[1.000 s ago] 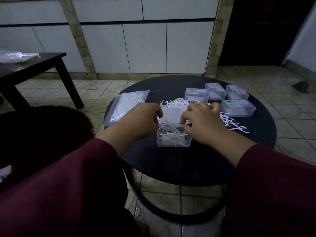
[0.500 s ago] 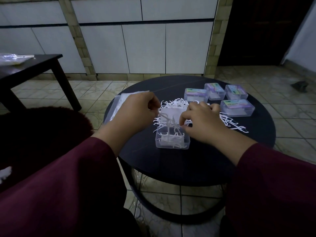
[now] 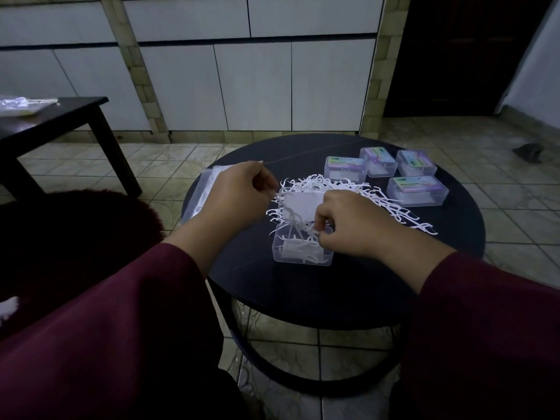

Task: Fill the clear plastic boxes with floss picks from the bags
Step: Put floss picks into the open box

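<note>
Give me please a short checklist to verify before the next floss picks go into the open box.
1. Open clear box sits flat on the round table: ok.
2. Box has room left: ok, picks cover only its bottom.
3. Right hand grips picks at the box's rim: ok.
4. Left hand has a pick: cannot tell; its fingers are curled, the tips are hard to see.
5. Loose pile of floss picks is within reach behind the box: ok.
6. Four closed boxes stand apart from the work area: ok.
</note>
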